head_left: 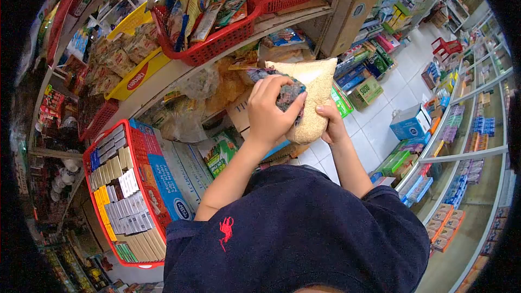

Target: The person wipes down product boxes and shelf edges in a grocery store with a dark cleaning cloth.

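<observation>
A clear plastic bag of pale yellow grains (317,89) is held upright in front of my chest. My right hand (332,121) grips its lower right side, with the thumb across the front. My left hand (271,106) is closed around a dark grey-blue crumpled cloth (288,95), which is pressed against the bag's left side. The fingers of my left hand curl over the top of the cloth.
A red basket of packets (214,40) stands on the shelf ahead, beside a yellow tray (135,78). At the left is a red crate of small boxes (161,206). Glass display shelves (464,154) curve along the right, past white floor tiles (374,125).
</observation>
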`<move>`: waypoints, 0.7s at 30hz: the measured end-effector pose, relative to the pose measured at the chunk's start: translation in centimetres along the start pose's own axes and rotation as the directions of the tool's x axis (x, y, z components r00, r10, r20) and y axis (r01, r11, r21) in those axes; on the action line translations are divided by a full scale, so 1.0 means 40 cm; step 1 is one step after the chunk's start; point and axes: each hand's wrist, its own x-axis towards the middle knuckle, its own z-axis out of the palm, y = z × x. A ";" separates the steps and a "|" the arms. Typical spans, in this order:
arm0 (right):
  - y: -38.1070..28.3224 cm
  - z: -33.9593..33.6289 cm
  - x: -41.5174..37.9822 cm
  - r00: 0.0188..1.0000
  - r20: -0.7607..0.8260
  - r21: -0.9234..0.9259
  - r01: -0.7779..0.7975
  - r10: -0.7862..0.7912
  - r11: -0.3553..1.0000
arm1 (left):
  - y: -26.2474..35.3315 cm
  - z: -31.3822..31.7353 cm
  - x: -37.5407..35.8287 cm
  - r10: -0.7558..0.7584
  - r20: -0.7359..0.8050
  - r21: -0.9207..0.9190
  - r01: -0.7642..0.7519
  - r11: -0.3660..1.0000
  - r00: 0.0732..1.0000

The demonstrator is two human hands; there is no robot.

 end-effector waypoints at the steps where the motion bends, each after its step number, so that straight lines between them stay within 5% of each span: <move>1: 0.001 -0.004 0.001 1.000 0.001 0.001 0.000 0.000 1.000 | 0.004 0.002 -0.005 0.009 0.018 -0.009 -0.008 1.000 1.000; 13: -0.001 -0.046 0.018 0.998 -0.052 0.129 0.046 -0.039 0.991 | 0.023 0.030 -0.078 0.375 0.204 -0.062 -0.371 0.927 0.904; 19: -0.015 -0.045 -0.005 0.997 0.057 -0.052 0.062 -0.059 0.997 | -0.054 0.025 0.094 0.389 0.047 0.091 -0.392 0.916 0.920; 21: -0.013 -0.040 -0.018 0.998 0.045 -0.051 0.047 -0.044 0.998 | -0.101 0.022 0.135 0.213 0.020 0.176 -0.213 0.961 0.977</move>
